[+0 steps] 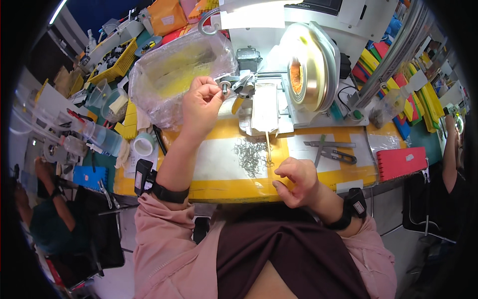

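While raised over the far side of the bench (219, 187), pinched a small metal part (225, 88) between thumb and fingers (211, 85) of the left hand (200, 107), held right at the front of the grey machine (251, 79). Rested the right hand (297, 182) on the near yellow edge, fingers curled shut; could not tell whether anything lay inside. Lay between the two hands a loose pile of thin wire pieces (250, 155) on the white mat (219, 159). Crowded just behind the left hand a clear plastic bag (174, 70), with a gold-coloured wheel (306, 65) to the right of the machine. Sat well apart to the right metal tweezers (331, 144), pliers (341, 156) and a red box (402, 162); tape roll (143, 144) to the left
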Demonstrator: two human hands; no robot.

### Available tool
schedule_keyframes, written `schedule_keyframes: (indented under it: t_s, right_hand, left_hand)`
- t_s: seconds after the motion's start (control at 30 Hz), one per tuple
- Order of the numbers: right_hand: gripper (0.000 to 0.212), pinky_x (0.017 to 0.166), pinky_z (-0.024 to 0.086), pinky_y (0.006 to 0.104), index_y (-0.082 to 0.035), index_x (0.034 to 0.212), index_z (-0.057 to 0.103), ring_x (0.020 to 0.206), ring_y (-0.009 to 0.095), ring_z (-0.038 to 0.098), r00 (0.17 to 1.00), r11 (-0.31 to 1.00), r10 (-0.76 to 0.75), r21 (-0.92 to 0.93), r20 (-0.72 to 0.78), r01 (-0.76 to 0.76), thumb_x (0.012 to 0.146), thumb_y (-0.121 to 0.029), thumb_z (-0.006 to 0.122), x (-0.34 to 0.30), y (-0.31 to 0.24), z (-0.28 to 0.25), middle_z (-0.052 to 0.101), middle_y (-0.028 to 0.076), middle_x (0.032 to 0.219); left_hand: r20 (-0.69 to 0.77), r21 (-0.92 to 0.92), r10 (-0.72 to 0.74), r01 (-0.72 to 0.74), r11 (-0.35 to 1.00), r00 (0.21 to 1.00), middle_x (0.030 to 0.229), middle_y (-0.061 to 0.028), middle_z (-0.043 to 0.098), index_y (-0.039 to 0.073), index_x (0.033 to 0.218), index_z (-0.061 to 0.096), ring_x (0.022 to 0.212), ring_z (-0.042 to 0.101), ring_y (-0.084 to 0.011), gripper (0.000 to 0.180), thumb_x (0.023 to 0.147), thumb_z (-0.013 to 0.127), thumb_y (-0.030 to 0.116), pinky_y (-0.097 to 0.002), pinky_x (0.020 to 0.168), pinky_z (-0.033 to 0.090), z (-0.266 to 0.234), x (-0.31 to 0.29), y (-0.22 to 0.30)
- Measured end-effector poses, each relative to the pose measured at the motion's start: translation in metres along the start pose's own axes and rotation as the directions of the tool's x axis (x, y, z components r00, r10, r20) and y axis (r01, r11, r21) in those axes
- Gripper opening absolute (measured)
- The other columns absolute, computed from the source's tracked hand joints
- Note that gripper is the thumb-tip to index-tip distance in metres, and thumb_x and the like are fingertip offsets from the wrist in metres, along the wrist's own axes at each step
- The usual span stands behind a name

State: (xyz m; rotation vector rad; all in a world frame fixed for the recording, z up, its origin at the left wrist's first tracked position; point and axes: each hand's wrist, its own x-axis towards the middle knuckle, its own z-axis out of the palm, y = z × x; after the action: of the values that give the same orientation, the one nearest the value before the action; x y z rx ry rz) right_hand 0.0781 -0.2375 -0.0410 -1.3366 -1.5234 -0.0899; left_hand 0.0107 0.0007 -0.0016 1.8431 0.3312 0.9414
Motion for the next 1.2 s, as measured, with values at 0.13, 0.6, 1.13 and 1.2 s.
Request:
schedule_keyframes:
  t_s: [0.13,0.6,1.13,1.2]
  right_hand:
    - [0.023,0.044,0.043,0.0295,-0.003,0.082,0.053,0.050,0.024,0.054,1.000,1.000,-0.010,0.008,-0.007,0.011,0.062,-0.003,0.063,0.001,-0.001,0.000,0.053,0.010,0.064]
    - [0.020,0.042,0.039,0.0306,-0.004,0.078,0.053,0.047,0.026,0.050,0.999,0.999,-0.037,0.021,-0.022,0.037,0.061,-0.002,0.063,0.000,0.003,0.002,0.050,0.010,0.062]
    - [0.010,0.046,0.041,0.0296,-0.003,0.074,0.054,0.052,0.023,0.053,0.978,0.974,0.182,-0.157,0.102,-0.165,0.066,0.000,0.060,-0.015,-0.021,-0.056,0.052,0.009,0.063]
    - [0.007,0.049,0.043,0.0303,-0.003,0.075,0.055,0.055,0.025,0.054,0.940,0.916,0.333,-0.260,0.072,-0.305,0.069,-0.001,0.059,-0.014,-0.015,-0.071,0.054,0.010,0.066]
  left_hand:
    - [-0.017,-0.020,0.012,-0.012,1.000,1.000,0.093,-0.0011,0.042,0.000,0.067,0.058,0.085,0.043,-0.0079,0.010,0.076,0.062,0.001,-0.0184,0.071,0.037,0.000,0.000,-0.005]
    - [-0.019,-0.046,0.044,-0.045,0.998,0.999,0.095,-0.0006,0.042,0.001,0.068,0.057,0.083,0.043,-0.0065,0.009,0.077,0.060,-0.003,-0.0176,0.070,0.036,0.001,-0.001,-0.008]
    - [0.246,-0.491,-0.164,0.269,0.828,0.955,0.104,-0.0103,0.055,0.004,0.074,0.054,0.074,0.049,-0.0088,0.010,0.082,0.051,0.008,-0.0235,0.068,0.041,-0.026,0.038,0.053]
    - [0.353,-0.605,-0.128,0.331,0.724,0.927,0.104,-0.0149,0.055,0.004,0.075,0.052,0.076,0.051,-0.0117,0.010,0.083,0.048,0.008,-0.0252,0.071,0.042,-0.023,0.044,0.049]
